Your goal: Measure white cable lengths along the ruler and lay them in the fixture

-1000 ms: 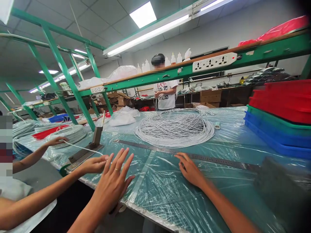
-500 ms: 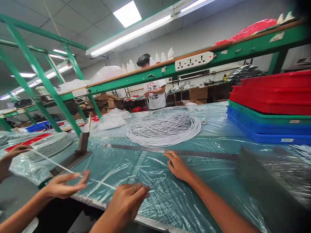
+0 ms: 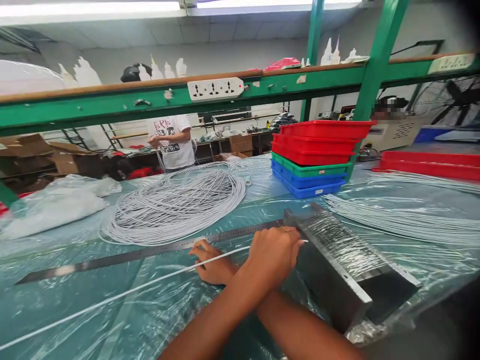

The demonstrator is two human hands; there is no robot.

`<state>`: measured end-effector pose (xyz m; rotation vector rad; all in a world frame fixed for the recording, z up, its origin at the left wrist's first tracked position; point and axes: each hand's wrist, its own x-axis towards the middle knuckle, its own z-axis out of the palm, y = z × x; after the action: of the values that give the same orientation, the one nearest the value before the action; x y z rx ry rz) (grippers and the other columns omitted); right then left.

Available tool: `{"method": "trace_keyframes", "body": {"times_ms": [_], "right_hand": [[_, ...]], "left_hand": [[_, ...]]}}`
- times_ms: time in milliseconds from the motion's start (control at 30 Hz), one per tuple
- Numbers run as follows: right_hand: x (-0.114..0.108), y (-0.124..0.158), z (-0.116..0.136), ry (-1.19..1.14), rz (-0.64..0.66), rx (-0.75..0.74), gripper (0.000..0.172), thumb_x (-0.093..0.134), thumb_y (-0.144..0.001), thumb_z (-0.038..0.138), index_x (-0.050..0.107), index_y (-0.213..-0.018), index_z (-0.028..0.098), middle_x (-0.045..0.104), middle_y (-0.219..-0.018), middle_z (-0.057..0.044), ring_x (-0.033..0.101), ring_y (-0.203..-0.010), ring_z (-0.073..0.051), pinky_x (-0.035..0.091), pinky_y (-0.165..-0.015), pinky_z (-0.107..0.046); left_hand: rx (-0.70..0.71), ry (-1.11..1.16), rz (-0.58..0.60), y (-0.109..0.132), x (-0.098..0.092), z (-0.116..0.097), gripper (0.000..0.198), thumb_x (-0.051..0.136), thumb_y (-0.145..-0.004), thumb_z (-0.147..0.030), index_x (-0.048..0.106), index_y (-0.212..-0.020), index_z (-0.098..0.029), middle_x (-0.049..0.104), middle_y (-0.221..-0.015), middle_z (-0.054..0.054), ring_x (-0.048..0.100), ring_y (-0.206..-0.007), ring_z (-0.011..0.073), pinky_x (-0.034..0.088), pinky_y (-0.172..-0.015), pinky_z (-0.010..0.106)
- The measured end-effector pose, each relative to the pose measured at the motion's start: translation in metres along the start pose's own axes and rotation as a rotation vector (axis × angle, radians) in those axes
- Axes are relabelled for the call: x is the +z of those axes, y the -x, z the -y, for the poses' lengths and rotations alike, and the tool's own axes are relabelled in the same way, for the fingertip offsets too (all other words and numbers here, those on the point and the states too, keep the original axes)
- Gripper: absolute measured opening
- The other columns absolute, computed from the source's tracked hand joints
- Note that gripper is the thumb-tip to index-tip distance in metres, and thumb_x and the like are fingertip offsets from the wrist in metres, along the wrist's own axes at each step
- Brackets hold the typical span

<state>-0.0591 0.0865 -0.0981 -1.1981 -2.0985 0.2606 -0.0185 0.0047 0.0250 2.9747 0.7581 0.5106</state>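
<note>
My left hand point(image 3: 275, 252) is closed on a thin white cable point(image 3: 150, 286), whose short end pokes out past the fingers on the right. From there the cable slants down to the lower left edge of the view. Crossed beneath my left forearm is my right arm; my right hand point(image 3: 213, 264) is open, fingers curved and apart, close to a long steel ruler point(image 3: 123, 257). The cable passes across the right hand, and I cannot tell whether it touches. Just right of my left hand stands a dark metal channel point(image 3: 333, 275) with clear plastic film inside.
A large coil of white cable point(image 3: 176, 205) lies behind the ruler. Stacked red, green and blue trays point(image 3: 311, 160) stand behind the channel. Cut cables point(image 3: 405, 215) lie at right. A green shelf beam point(image 3: 157, 102) with a power strip point(image 3: 215, 90) crosses above. A person point(image 3: 170, 140) stands beyond.
The view has swung right. My left hand has carried the cable end rightward over my right arm, to beside the metal channel. Another person's hands at the left have gone out of view.
</note>
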Motion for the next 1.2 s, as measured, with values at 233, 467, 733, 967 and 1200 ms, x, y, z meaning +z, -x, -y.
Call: {"method": "trace_keyframes", "body": {"times_ms": [233, 467, 733, 967, 1200], "right_hand": [[0.002, 0.0, -0.007, -0.004, 0.016, -0.002, 0.038, 0.048, -0.082, 0.022, 0.055, -0.119, 0.027, 0.051, -0.128, -0.001, 0.062, -0.073, -0.014, 0.05, -0.071, -0.026], [0.003, -0.001, -0.006, 0.01, -0.001, 0.013, 0.033, 0.047, -0.081, 0.024, 0.057, -0.112, 0.029, 0.053, -0.124, 0.0, 0.063, -0.081, -0.016, 0.05, -0.075, -0.027], [0.011, -0.003, -0.01, 0.018, 0.004, 0.01, 0.028, 0.049, -0.08, 0.027, 0.058, -0.106, 0.03, 0.054, -0.122, 0.002, 0.064, -0.077, -0.016, 0.051, -0.073, -0.028], [0.008, -0.002, -0.006, 0.027, -0.001, -0.015, 0.029, 0.049, -0.081, 0.021, 0.061, -0.107, 0.027, 0.054, -0.122, 0.0, 0.062, -0.075, -0.014, 0.05, -0.074, -0.027], [0.009, -0.001, -0.008, 0.014, -0.008, -0.046, 0.028, 0.05, -0.084, 0.019, 0.062, -0.109, 0.024, 0.054, -0.121, -0.003, 0.058, -0.073, -0.012, 0.047, -0.073, -0.026]], "left_hand": [[-0.021, 0.145, -0.007, 0.005, 0.014, -0.003, 0.016, 0.049, -0.101, -0.025, 0.065, -0.098, -0.021, 0.057, -0.12, -0.001, 0.061, -0.098, 0.0258, 0.055, -0.085, 0.041], [-0.074, 0.199, 0.012, 0.003, 0.021, -0.009, 0.016, 0.05, -0.101, -0.023, 0.064, -0.099, -0.018, 0.047, -0.133, -0.003, 0.059, -0.104, 0.025, 0.052, -0.094, 0.042], [-0.064, 0.174, 0.058, 0.002, 0.017, -0.009, 0.017, 0.048, -0.102, -0.024, 0.065, -0.104, -0.019, 0.047, -0.133, -0.002, 0.06, -0.102, 0.0269, 0.053, -0.092, 0.046], [-0.066, 0.188, 0.04, 0.001, 0.022, -0.008, 0.018, 0.047, -0.102, -0.024, 0.065, -0.104, -0.02, 0.046, -0.134, -0.002, 0.06, -0.102, 0.0266, 0.053, -0.092, 0.045], [-0.094, 0.192, 0.053, 0.003, 0.026, -0.011, 0.019, 0.046, -0.102, -0.026, 0.064, -0.107, -0.022, 0.043, -0.136, -0.006, 0.06, -0.103, 0.0268, 0.055, -0.089, 0.047]]}}
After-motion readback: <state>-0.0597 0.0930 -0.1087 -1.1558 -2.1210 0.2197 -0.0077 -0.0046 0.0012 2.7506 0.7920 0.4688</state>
